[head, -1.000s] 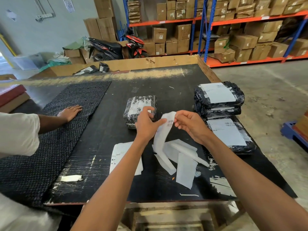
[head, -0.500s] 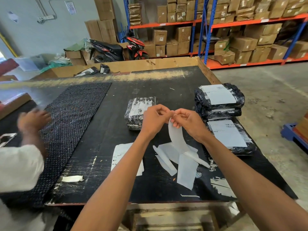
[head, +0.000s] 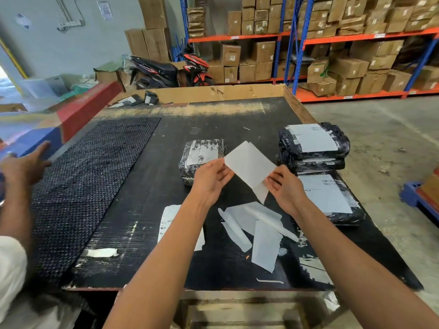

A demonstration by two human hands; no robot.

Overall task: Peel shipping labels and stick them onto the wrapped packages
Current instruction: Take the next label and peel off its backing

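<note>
Both my hands hold a white shipping label (head: pixel 249 165) stretched flat in the air above the black table (head: pixel 166 186). My left hand (head: pixel 210 178) pinches its left edge and my right hand (head: pixel 283 187) pinches its lower right end, where a strip hangs down. Just behind the label lies a black wrapped package (head: pixel 202 154) with a small label on top. To the right, a stack of labelled wrapped packages (head: pixel 313 144) rests on another labelled package (head: pixel 330 198).
Peeled backing strips (head: pixel 254 225) and a printed sheet (head: pixel 169 219) lie on the table near me. A dark bubble mat (head: pixel 78 186) covers the left side. Another person's hand (head: pixel 26 167) hovers at the left edge. Shelves of cartons (head: pixel 332 43) and a motorbike (head: pixel 166 70) stand behind.
My hands have pulled apart, spreading the label from a hanging curl into a flat sheet. The other person's hand has lifted off the mat and moved left.
</note>
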